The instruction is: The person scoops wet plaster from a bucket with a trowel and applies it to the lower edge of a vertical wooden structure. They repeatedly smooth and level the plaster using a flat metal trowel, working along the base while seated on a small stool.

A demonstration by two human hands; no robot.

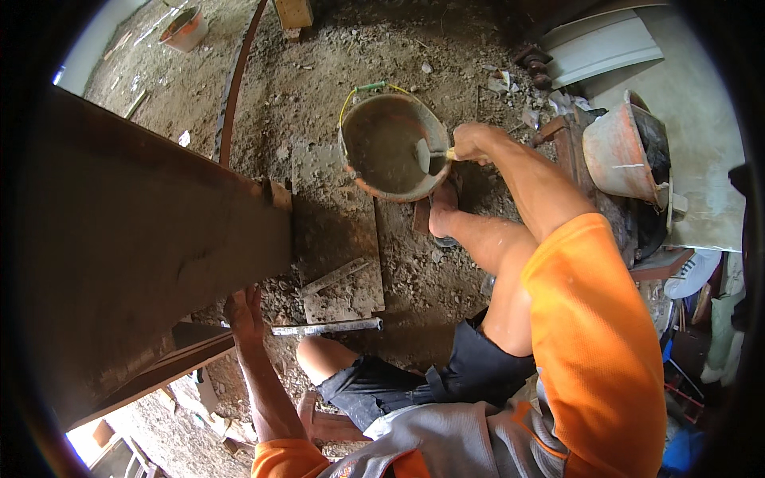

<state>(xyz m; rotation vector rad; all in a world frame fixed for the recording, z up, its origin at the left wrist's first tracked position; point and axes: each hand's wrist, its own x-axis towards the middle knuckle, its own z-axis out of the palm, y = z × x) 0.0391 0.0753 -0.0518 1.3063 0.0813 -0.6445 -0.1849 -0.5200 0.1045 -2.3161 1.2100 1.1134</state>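
My right hand (475, 143) reaches forward over the rim of a round bucket (362, 179) holding wet grey mortar, and grips the handle of a trowel (429, 154) whose blade dips into the mix. The bucket has a yellow-green wire handle and stands on rubble ground by my foot. My left hand (244, 313) presses flat against the lower edge of a large dark slanted panel (143, 239) at the left, fingers spread. A metal rod (327, 327) lies on the ground just right of that hand.
An orange bucket (625, 151) lies tipped on its side at the right beside a pale slab (701, 119). Another small bucket (185, 29) stands far back left. A curved steel bar (233, 88) and flat stone pieces (343, 279) lie in the dirt.
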